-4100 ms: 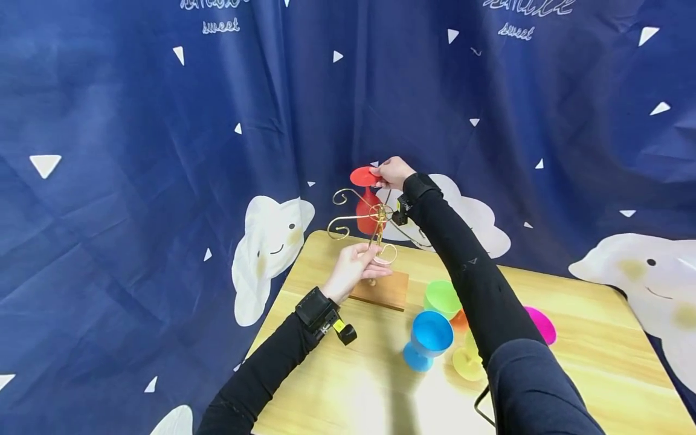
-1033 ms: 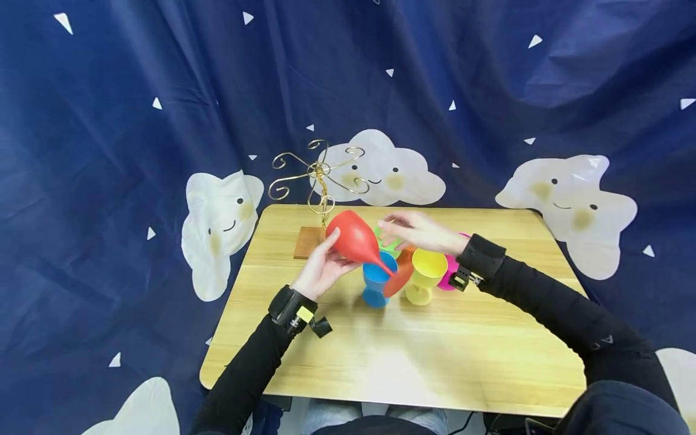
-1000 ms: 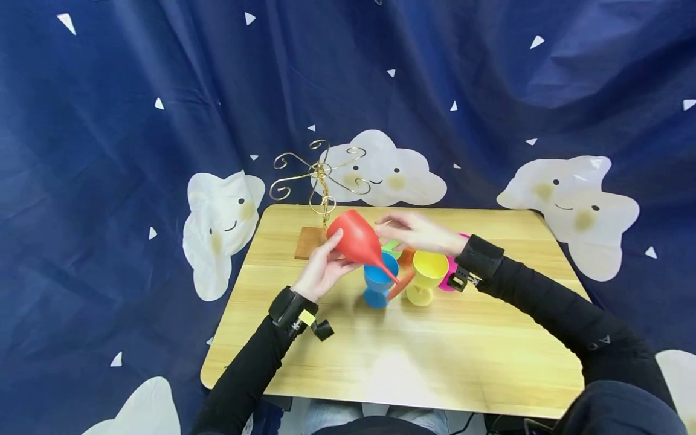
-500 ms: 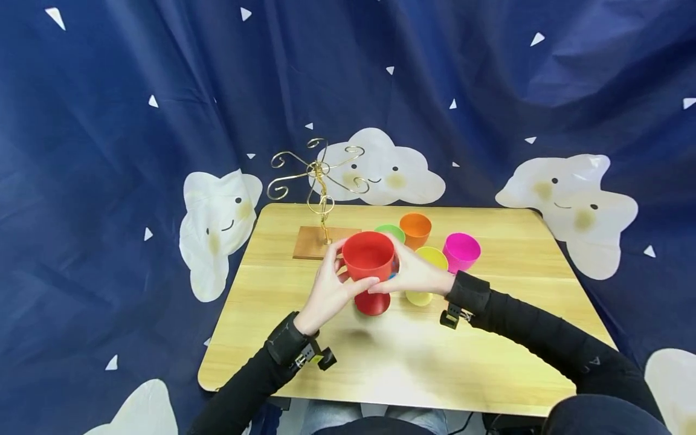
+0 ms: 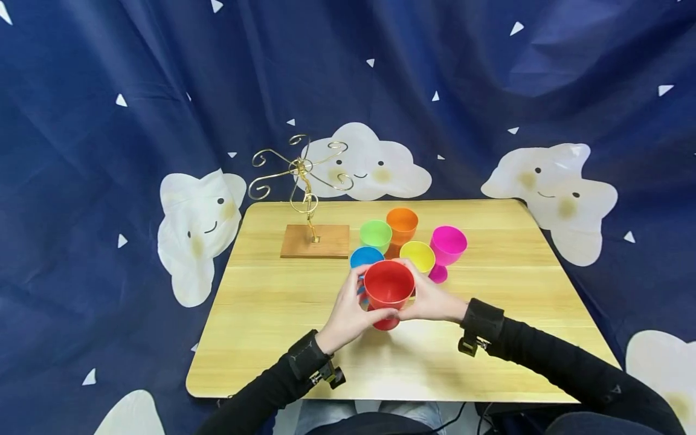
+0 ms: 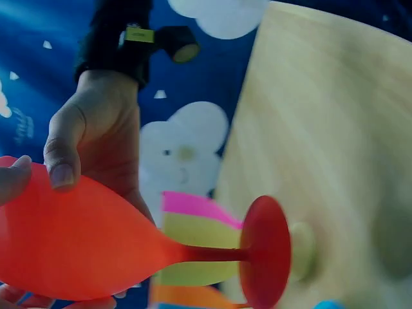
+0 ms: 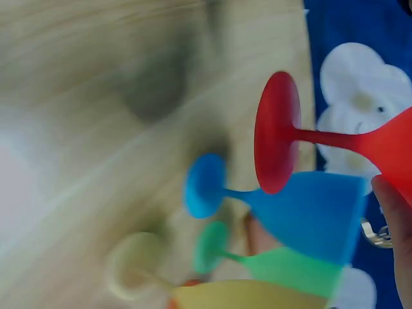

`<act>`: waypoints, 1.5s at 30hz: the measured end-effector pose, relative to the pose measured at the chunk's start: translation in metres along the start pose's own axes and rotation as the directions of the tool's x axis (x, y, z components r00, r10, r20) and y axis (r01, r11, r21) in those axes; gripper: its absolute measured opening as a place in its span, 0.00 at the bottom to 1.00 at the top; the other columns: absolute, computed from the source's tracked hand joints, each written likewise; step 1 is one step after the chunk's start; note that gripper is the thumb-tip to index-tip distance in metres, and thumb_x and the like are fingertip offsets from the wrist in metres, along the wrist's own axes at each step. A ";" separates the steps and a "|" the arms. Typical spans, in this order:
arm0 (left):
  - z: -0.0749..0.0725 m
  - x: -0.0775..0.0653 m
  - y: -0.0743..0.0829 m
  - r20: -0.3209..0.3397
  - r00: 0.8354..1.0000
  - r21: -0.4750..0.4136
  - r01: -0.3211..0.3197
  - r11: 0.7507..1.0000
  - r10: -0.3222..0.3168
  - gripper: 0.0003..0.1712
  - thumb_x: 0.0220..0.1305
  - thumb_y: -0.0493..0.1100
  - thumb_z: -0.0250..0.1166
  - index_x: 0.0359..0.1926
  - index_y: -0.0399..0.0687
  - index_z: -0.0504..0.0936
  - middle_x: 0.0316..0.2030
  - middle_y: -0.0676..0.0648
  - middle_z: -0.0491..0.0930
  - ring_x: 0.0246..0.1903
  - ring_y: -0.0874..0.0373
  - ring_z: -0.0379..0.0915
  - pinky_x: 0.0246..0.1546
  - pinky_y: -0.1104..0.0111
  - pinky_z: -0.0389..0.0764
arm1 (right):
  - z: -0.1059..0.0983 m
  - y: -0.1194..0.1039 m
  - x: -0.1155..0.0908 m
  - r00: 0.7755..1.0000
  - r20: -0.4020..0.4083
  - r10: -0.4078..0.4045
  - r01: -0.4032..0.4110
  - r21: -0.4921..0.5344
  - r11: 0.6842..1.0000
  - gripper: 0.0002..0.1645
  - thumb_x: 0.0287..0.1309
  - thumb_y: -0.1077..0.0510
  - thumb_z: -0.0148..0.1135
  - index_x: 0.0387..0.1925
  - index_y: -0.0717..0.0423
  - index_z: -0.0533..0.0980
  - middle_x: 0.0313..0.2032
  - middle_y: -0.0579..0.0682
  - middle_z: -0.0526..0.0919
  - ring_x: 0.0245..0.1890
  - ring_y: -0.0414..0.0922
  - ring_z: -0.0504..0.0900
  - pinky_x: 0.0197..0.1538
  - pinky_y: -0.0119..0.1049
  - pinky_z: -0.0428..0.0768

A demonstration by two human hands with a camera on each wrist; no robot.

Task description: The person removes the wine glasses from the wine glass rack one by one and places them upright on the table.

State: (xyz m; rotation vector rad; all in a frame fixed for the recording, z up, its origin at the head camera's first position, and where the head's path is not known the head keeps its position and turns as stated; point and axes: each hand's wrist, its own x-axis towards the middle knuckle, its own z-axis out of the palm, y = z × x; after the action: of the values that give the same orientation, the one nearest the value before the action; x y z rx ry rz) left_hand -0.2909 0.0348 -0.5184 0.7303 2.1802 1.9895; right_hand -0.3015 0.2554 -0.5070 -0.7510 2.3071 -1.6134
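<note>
Both hands hold a red plastic goblet (image 5: 388, 284) upright by its bowl, in front of the other goblets. My left hand (image 5: 353, 308) curls round the bowl's left side, and my right hand (image 5: 429, 296) grips the right side, the thumbs nearly meeting at the front. In the left wrist view the goblet's stem and round foot (image 6: 265, 251) show whole, with the foot above the wooden table. The right wrist view shows the same red foot (image 7: 278, 132) beside a blue goblet (image 7: 309, 209). The fingers behind the bowl are partly hidden.
Behind the red goblet stand blue (image 5: 367, 256), green (image 5: 376, 235), yellow (image 5: 417, 256), orange (image 5: 402, 222) and magenta (image 5: 448, 244) goblets. A gold wire rack (image 5: 301, 169) with curled arms rises from a wooden base (image 5: 331, 241) at the back left. A blue curtain (image 5: 380, 72) hangs behind the table (image 5: 261, 338).
The red goblet has come off the wire rack, been turned from upside down to upright, and moved toward the person. My right hand has joined the left on its bowl.
</note>
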 end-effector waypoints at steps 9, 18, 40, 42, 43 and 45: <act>0.016 -0.016 -0.054 0.020 0.998 0.086 0.056 0.995 -0.058 0.50 0.51 0.42 0.82 0.68 0.42 0.61 0.64 0.43 0.69 0.64 0.46 0.70 0.61 0.52 0.80 | 0.024 0.047 -0.014 0.999 -0.034 -0.040 0.037 -0.094 0.995 0.54 0.40 0.62 0.84 0.66 0.63 0.61 0.60 0.58 0.75 0.59 0.56 0.75 0.61 0.43 0.81; 0.024 -0.028 -0.088 0.001 0.998 0.197 0.064 0.978 -0.065 0.51 0.51 0.47 0.82 0.69 0.42 0.61 0.63 0.43 0.72 0.62 0.47 0.71 0.58 0.60 0.82 | 0.040 0.086 -0.021 0.999 -0.042 0.003 -0.005 -0.055 0.998 0.54 0.40 0.68 0.83 0.68 0.65 0.61 0.62 0.61 0.74 0.61 0.59 0.74 0.63 0.43 0.79; 0.001 0.000 -0.054 0.130 0.981 0.424 0.075 0.903 -0.142 0.59 0.54 0.56 0.80 0.72 0.32 0.56 0.66 0.33 0.70 0.64 0.40 0.70 0.59 0.49 0.81 | -0.004 0.060 -0.017 1.000 0.015 -0.010 0.012 -0.164 0.986 0.60 0.46 0.56 0.83 0.75 0.58 0.57 0.69 0.60 0.69 0.65 0.60 0.73 0.60 0.57 0.81; -0.007 0.005 -0.042 0.145 0.977 0.461 0.073 0.884 -0.157 0.58 0.55 0.56 0.79 0.72 0.32 0.56 0.66 0.33 0.71 0.64 0.39 0.71 0.58 0.49 0.81 | -0.011 0.048 -0.015 1.000 0.009 -0.024 0.025 -0.193 0.981 0.56 0.48 0.56 0.82 0.73 0.59 0.59 0.69 0.60 0.70 0.67 0.60 0.72 0.62 0.57 0.80; -0.011 0.006 -0.034 0.148 0.976 0.480 0.073 0.874 -0.163 0.57 0.56 0.57 0.78 0.72 0.32 0.56 0.65 0.33 0.72 0.63 0.40 0.72 0.57 0.49 0.82 | -0.015 0.041 -0.014 0.999 0.005 -0.035 0.035 -0.217 0.976 0.53 0.50 0.56 0.81 0.73 0.60 0.61 0.69 0.60 0.70 0.66 0.60 0.72 0.62 0.56 0.80; -0.019 0.013 -0.018 0.147 0.977 0.513 0.060 0.856 -0.157 0.54 0.58 0.57 0.76 0.72 0.32 0.59 0.63 0.33 0.74 0.60 0.40 0.75 0.56 0.50 0.83 | -0.023 0.028 -0.010 0.998 -0.009 -0.061 0.056 -0.278 0.959 0.47 0.55 0.56 0.77 0.71 0.61 0.64 0.68 0.59 0.72 0.66 0.59 0.73 0.63 0.54 0.79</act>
State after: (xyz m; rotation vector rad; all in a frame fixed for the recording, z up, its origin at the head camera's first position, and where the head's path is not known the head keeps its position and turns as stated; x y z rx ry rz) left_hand -0.3146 0.0218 -0.5304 0.7825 2.5800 1.2322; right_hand -0.3117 0.2865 -0.5249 -0.8749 2.5800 -1.3365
